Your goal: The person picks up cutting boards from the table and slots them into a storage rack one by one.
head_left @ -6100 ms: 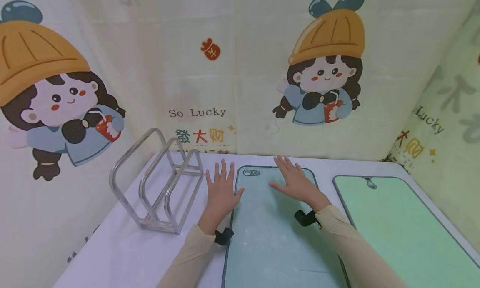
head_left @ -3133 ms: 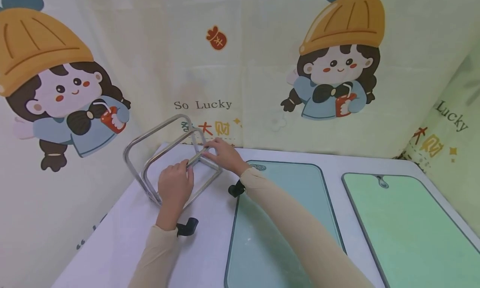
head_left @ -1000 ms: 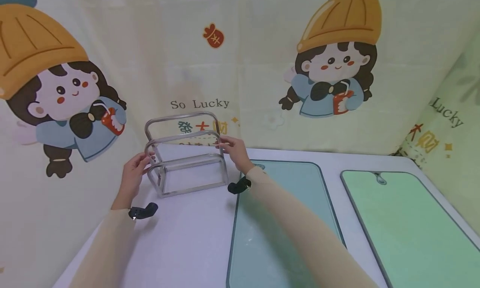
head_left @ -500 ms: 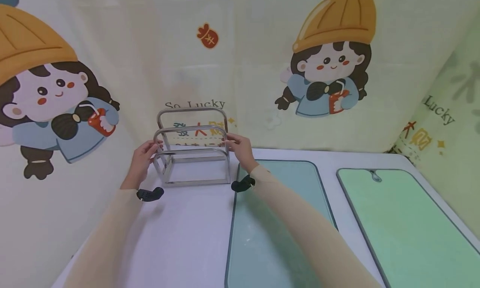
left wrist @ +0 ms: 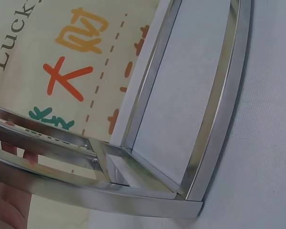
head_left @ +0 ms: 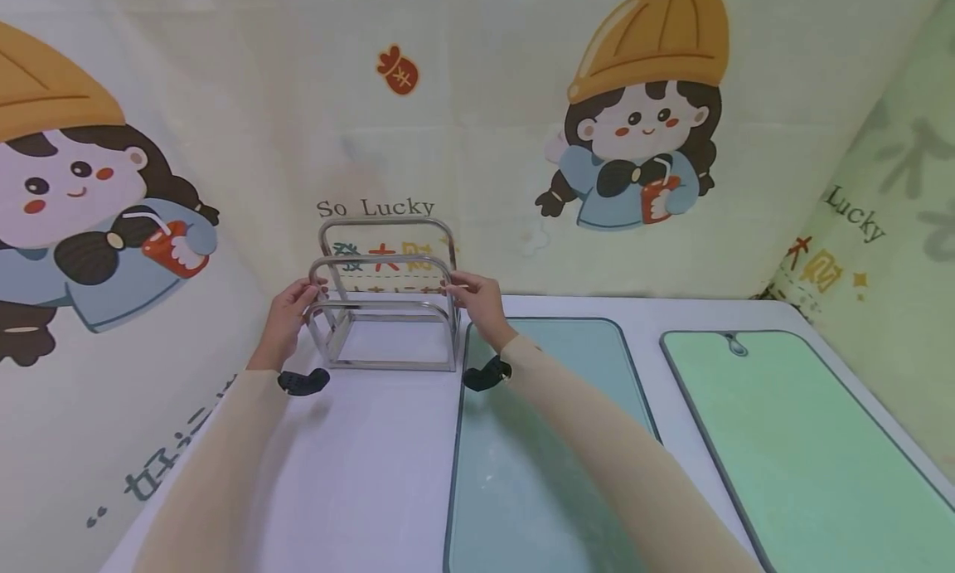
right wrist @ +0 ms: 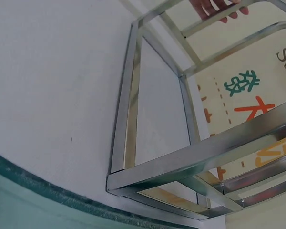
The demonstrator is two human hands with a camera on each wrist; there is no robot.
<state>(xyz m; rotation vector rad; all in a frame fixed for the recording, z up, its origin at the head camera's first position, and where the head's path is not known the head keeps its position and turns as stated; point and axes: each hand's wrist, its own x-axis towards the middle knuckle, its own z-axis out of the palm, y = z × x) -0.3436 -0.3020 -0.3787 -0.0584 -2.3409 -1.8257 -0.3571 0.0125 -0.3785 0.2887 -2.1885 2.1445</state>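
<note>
A silver metal cutting board rack (head_left: 391,365) with three upright hoops stands at the back of the table, its long side facing me. My left hand (head_left: 283,320) holds its left side near the middle hoop. On the opposite side, my right hand (head_left: 481,303) pinches the frame between thumb and fingers. The left wrist view shows curled left fingers (left wrist: 12,202) behind the side bars. In the right wrist view, the rack's lower corner (right wrist: 117,181) sits close to the teal board's edge, and most of the right hand is out of frame.
Just right of the rack lies a teal cutting board (head_left: 537,473), partly under my right forearm. A light green cutting board (head_left: 813,440) lies farther right. Behind the white table (head_left: 358,473) rises a wall covering (head_left: 492,167) with cartoon prints.
Both hands, open over the teal board at first, moved to the rack and gripped it. The rack has turned from slanted to square with the back wall. It barely shifts in the last half second.
</note>
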